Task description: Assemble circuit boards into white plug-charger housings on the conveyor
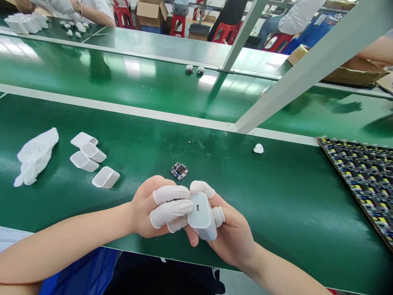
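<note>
A white charger housing (202,217) with a small port slot in its end face is in my right hand (235,229), gripped between thumb and fingers that wear white finger cots. My left hand (162,207), also in finger cots, is closed, its fingertips against the housing's left side; whether it holds something small is hidden. Just beyond my hands lies a small circuit board (179,171) on the green table. To the left stand several open white housings (106,177). A small white piece (258,148) lies to the right.
A crumpled white bag (37,155) lies at the far left. A tray of circuit boards (365,180) fills the right side. Behind a metal rail (123,108) runs a green belt (138,86) with two small parts (195,70). A slanted post (276,94) rises at right. People sit beyond.
</note>
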Tool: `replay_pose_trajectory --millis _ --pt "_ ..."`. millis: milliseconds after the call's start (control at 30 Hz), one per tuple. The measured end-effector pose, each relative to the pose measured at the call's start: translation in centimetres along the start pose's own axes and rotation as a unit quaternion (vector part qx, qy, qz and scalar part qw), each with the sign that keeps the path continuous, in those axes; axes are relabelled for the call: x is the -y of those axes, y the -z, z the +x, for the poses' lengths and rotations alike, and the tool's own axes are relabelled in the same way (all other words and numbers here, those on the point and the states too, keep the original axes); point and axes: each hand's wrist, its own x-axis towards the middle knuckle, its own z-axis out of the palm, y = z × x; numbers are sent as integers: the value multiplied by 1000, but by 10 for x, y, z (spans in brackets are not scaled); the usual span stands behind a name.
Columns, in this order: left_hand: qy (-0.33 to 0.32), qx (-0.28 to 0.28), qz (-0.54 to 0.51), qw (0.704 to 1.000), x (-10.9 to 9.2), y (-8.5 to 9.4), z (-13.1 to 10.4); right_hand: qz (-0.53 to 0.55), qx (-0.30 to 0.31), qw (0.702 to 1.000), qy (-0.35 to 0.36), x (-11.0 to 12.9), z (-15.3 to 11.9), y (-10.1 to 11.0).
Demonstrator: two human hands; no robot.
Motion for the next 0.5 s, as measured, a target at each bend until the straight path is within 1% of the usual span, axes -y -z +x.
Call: replay_pose_trajectory --millis 67,100,200,300,367,433,500 --pt "-77 -49 -8 996 1 -1 3 -4 -2 1000 3 0 -1 -1" --pt "-93 -58 -4 994 2 -1 4 -4 1 1000 5 1 -1 -1" --pt "-86 -43 -12 995 3 -1 5 -5 9 1000 7 0 -2 -1" --pt "-91 -30 -32 995 4 0 5 -12 0 1000 13 1 -1 -1" --pt "-74 -23 -29 997 3 0 4 -24 -24 999 25 2 0 -1" --pt "-20 -4 -29 999 3 0 4 -40 -65 996 46 4 1 -2" --pt "45 33 -45 997 3 0 3 -67 -115 989 66 5 3 -1"
